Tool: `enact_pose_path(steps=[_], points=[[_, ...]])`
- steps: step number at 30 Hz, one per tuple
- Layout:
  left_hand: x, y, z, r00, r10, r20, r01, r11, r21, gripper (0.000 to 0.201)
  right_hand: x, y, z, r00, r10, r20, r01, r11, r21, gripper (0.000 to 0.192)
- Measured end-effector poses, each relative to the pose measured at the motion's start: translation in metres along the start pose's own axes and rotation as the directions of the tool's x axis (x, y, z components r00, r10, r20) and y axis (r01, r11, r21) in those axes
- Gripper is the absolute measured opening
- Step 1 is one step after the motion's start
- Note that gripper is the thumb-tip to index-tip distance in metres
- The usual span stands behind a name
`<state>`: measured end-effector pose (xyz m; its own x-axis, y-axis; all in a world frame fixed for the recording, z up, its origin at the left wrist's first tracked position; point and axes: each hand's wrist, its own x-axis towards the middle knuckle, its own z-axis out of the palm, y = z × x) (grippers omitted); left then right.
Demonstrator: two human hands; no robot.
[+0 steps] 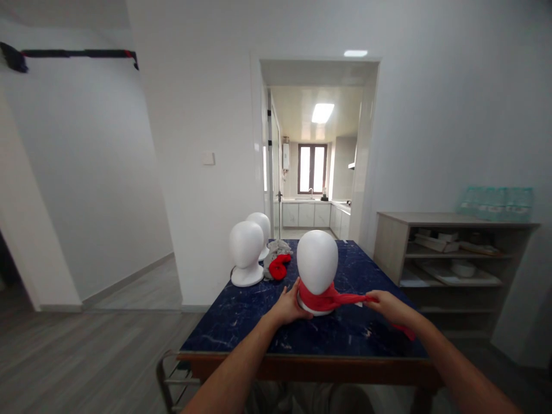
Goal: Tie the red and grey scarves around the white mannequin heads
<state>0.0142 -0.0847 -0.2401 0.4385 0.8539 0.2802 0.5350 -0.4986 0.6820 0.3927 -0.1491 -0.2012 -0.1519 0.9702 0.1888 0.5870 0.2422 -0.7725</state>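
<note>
Red scarf, place: the red scarf (318, 300) is around the neck of the front white mannequin head (318, 260), which stands upright on the blue table (228, 328), between its left and right edges and nearer the near edge than the two rear heads (246, 253).
Your left hand: the left hand (292, 305) is cupped against the left side of the neck, thumb and fingers spread apart, touching scarf and base.
Your right hand: the right hand (383, 305) is closed on the scarf's free length, thumb and fingers together, well apart from the neck.
Scarf, long axis: the free length runs from the front of the neck to your right, drawn narrow and taut, roughly parallel to the near edge; past your hand, a loose end drops towards the near right corner.
Scarf, handling: probably light, soft and limp, with little risk of breakage; it should bunch easily when pulled.
Scarf, hold: pinch the gathered strip, as your right hand does; flat folds at the neck look harder to catch.
Mannequin head, handling: likely light and smooth, so it may slide or tip under a sideways pull; best steadied low, at neck or base.
</note>
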Motion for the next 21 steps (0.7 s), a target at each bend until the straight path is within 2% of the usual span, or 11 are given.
enact_pose_path(steps=[3, 6, 9, 12, 13, 15, 18, 21], points=[[0.001, -0.002, 0.001, 1.0, -0.007, 0.0, 0.007, 1.0, 0.018, 0.144, 0.01, 0.017, -0.017, 0.998, -0.056, -0.016, 0.052, 0.982, -0.179, 0.028], [0.001, -0.005, 0.002, 1.0, -0.013, 0.014, 0.012, 1.0, 0.022, 0.144, 0.015, 0.027, -0.02, 0.998, -0.06, 0.009, 0.058, 0.91, -0.411, 0.027], [0.002, -0.007, 0.002, 0.999, -0.022, 0.034, 0.021, 0.999, 0.024, 0.139, 0.015, 0.025, -0.012, 0.999, 0.024, -0.036, -0.04, 0.802, -0.596, 0.025], [0.002, -0.008, 0.002, 0.999, -0.013, 0.042, 0.011, 0.998, 0.062, 0.136, 0.011, 0.01, 0.004, 0.997, 0.07, -0.039, -0.077, 0.726, -0.683, 0.023], [0.002, -0.008, 0.002, 0.999, -0.008, 0.043, 0.005, 0.997, 0.077, 0.136, 0.01, 0.003, 0.01, 0.997, 0.075, -0.036, -0.079, 0.714, -0.696, 0.028], [0.002, -0.008, 0.002, 0.999, 0.007, 0.037, -0.011, 0.995, 0.095, 0.137, 0.007, -0.013, 0.022, 0.996, 0.074, -0.042, -0.083, 0.724, -0.685, 0.05], [0.002, -0.008, 0.002, 0.999, 0.041, 0.015, -0.042, 0.994, 0.101, 0.134, 0.007, -0.034, 0.043, 0.999, 0.029, -0.032, -0.041, 0.855, -0.517, 0.083], [0.001, -0.006, 0.002, 0.998, 0.056, 0.01, -0.057, 0.993, 0.1, 0.131, 0.019, -0.049, 0.068, 0.993, -0.041, -0.109, 0.01, 0.962, -0.275, 0.097]])
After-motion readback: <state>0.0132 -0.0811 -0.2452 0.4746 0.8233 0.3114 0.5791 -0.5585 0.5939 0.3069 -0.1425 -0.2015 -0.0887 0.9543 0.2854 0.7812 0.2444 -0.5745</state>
